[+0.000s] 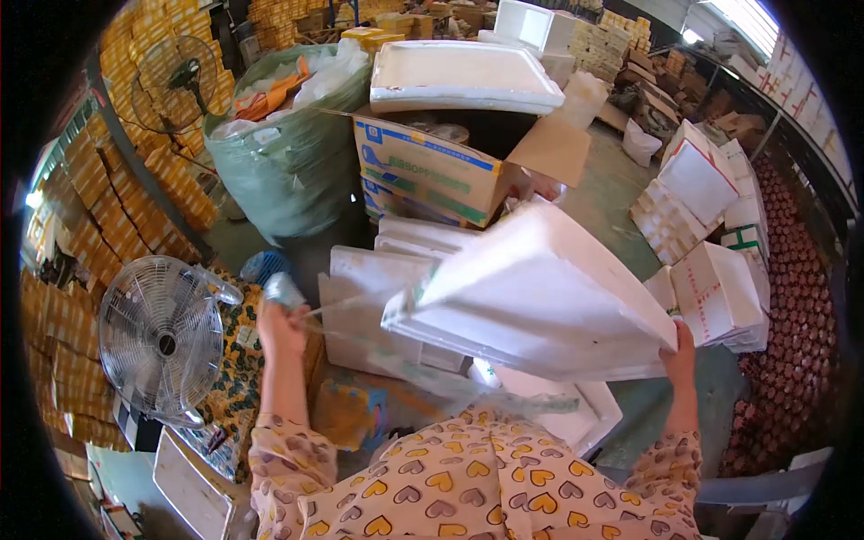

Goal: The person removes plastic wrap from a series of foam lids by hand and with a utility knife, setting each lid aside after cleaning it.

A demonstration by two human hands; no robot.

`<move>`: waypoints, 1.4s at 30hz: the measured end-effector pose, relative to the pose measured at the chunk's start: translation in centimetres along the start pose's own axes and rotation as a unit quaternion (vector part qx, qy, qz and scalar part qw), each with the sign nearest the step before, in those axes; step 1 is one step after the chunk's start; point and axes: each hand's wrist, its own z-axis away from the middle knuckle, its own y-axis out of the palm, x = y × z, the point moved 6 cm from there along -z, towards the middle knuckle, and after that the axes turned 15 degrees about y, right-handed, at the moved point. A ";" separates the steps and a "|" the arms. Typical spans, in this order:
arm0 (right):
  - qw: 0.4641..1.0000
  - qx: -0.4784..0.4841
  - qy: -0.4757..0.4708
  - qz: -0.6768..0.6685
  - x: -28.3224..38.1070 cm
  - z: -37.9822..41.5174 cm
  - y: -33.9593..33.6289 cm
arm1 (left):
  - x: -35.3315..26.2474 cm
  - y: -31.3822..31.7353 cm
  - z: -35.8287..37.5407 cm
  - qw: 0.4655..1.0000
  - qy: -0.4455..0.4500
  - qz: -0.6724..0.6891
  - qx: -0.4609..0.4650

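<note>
A white foam box is tilted in front of me. My right hand grips its lower right corner. My left hand, off to the left, is closed around a roll of clear packing tape. From the hand a see-through strip of tape stretches across to the box's left end, where some tape clings to the edge. Another loose clear strip hangs below, in front of my heart-patterned clothing. Behind the box, white foam pieces stand on the floor.
A floor fan stands at left beside patterned cloth. A large green sack and an open carton with a foam lid on top are ahead. More foam boxes are stacked at right, near piled red netted goods.
</note>
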 end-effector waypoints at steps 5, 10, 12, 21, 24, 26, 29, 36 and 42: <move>0.991 0.060 0.095 -0.073 -5.9 0.8 -1.5 | -2.2 -12.4 -5.4 0.974 0.070 -0.193 -0.096; 0.955 0.116 0.189 -0.199 -4.3 2.3 -1.0 | -0.1 -0.4 3.3 0.841 0.146 -0.442 0.277; 0.937 0.124 0.205 -0.253 -4.9 1.7 -0.2 | 0.7 4.2 6.6 0.775 0.209 -0.447 0.395; 0.917 0.137 0.222 -0.301 -6.1 0.8 2.8 | -7.2 16.6 16.7 0.540 0.576 -0.431 0.436; 0.956 0.130 0.196 -0.175 -3.4 1.1 3.1 | -7.7 17.1 17.0 0.638 0.555 -0.209 0.492; 0.966 0.123 0.121 -0.195 -2.4 1.4 3.5 | -7.2 16.7 16.5 0.685 0.481 -0.184 0.515; 0.970 0.141 0.142 -0.139 -2.4 1.6 4.0 | -6.9 17.0 16.5 0.751 0.367 -0.177 0.519; 0.987 0.103 0.090 -0.082 -1.5 2.4 4.0 | -5.6 16.4 17.8 0.639 0.387 -0.340 0.571; 0.988 0.133 0.068 -0.033 -1.5 2.5 4.6 | -2.2 14.3 15.9 0.712 0.280 -0.257 0.591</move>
